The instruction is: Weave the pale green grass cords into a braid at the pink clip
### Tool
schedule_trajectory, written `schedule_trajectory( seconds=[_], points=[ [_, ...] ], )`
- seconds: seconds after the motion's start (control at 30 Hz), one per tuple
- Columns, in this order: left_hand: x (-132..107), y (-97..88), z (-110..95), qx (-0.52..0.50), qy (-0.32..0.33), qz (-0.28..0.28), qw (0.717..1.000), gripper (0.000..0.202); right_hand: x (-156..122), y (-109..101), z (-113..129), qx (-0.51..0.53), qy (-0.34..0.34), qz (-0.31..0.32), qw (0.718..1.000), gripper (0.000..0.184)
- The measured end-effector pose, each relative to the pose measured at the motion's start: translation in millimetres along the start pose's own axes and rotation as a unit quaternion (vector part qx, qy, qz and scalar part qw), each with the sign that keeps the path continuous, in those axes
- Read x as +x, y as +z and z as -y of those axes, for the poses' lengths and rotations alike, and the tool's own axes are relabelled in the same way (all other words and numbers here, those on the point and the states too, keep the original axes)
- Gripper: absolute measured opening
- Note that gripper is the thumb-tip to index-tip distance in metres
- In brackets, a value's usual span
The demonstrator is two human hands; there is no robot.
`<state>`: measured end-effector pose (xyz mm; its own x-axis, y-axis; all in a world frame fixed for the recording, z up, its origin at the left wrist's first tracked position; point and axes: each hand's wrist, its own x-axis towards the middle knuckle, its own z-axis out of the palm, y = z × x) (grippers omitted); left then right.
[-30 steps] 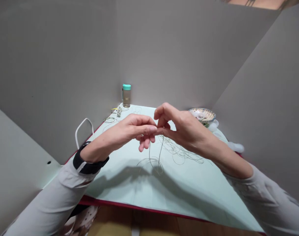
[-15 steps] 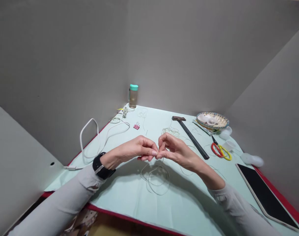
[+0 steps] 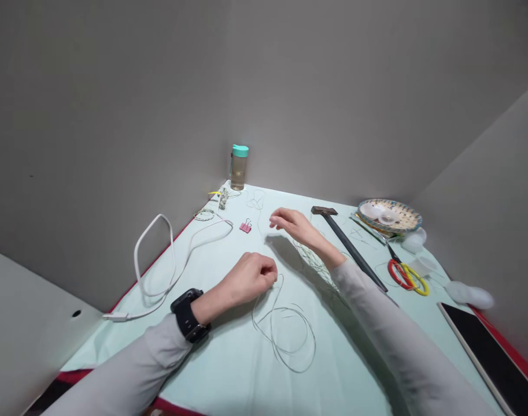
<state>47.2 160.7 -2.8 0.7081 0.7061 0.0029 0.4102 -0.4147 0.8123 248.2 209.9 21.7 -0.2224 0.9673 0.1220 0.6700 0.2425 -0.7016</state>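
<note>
My left hand (image 3: 253,277), with a black watch on its wrist, is closed in a pinch over the front middle of the table. From its fingertips a thin pale cord (image 3: 307,361) runs down into loose loops lying on the cloth. My right hand (image 3: 296,228) reaches forward above the table, its fingers loosely stretched and slightly bent, with nothing visible in them. Under the right forearm lies a tangle of thin greenish cord (image 3: 309,257), partly covered. A pink binder clip (image 3: 245,227) sits left of my right fingertips.
A hammer (image 3: 350,245), red-and-yellow scissors (image 3: 400,274), a woven basket (image 3: 405,216) and a tablet (image 3: 489,352) lie on the right. At the back corner stands a bottle (image 3: 239,170). A white cable (image 3: 172,283) curls along the left edge. Grey walls (image 3: 316,104) enclose the table.
My hands were pinched together and have parted. My right hand has moved forward, its fingers loosened; my left stays closed at the cord. The view has shifted slightly.
</note>
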Motion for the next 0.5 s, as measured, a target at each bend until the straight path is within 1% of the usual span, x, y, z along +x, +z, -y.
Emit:
schedule_trajectory(
  seconds=[0.1, 0.17, 0.23, 0.3, 0.37, 0.43, 0.5],
  points=[
    [0.3, 5.4, 5.8, 0.092, 0.018, -0.006, 0.996, 0.027, 40.6, 14.8, -4.4, -0.06, 0.02, 0.0, 0.998, 0.023],
    [-0.4, 10.3, 12.4, 0.152, 0.032, -0.005, 0.988, 0.026, 59.8, 27.3, -4.8, -0.087, 0.029, 0.022, 0.996, 0.022],
    [-1.3, 15.1, 17.7, 0.204, 0.038, 0.001, 0.978, 0.021, 71.7, 39.8, -4.3, -0.102, 0.032, 0.05, 0.993, 0.024],
    [-2.1, 18.6, 19.4, 0.243, 0.033, 0.007, 0.969, 0.023, 77.9, 51.0, -4.0, -0.108, 0.028, 0.071, 0.991, 0.026],
    [-2.6, 20.4, 17.2, 0.27, 0.023, 0.011, 0.963, 0.026, 80.3, 59.6, -3.5, -0.112, 0.021, 0.076, 0.991, 0.027],
    [-2.9, 20.5, 13.5, 0.284, 0.017, 0.015, 0.958, 0.027, 80.0, 63.7, -1.5, -0.115, 0.015, 0.062, 0.991, 0.024],
    [-2.6, 19.1, 10.6, 0.289, 0.013, 0.013, 0.957, 0.027, 76.5, 61.6, 3.2, -0.112, 0.004, 0.029, 0.993, 0.019]
  ],
)
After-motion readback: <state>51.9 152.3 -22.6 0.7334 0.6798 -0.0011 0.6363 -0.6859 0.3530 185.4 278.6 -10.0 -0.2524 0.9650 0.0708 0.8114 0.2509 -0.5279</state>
